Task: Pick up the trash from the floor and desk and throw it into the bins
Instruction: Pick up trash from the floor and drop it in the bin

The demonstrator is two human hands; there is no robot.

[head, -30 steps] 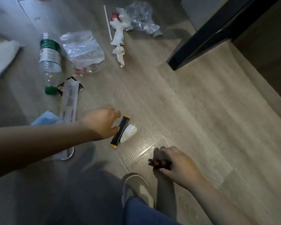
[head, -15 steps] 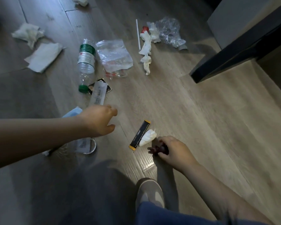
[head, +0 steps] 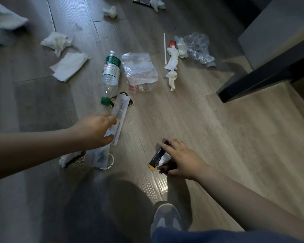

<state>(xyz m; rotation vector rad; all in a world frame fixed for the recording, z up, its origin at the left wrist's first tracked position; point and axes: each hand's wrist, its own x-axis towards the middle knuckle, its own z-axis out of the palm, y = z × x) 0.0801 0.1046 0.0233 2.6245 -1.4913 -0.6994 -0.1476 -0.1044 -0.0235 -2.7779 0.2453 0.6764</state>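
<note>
While your left hand (head: 95,130) pinches the long white paper wrapper (head: 120,112) off the wooden floor (head: 218,137), your right hand (head: 181,160), dark scrap tucked in its curled fingers, gathers the black yellow-tipped sachet (head: 156,156) too.

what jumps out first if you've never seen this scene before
Two bare arms reach over a littered wooden floor: the left hand at a long white paper wrapper, the right hand over a black-and-yellow sachet. Just beyond lie a clear plastic bottle with a green cap and crumpled tissues.
</note>
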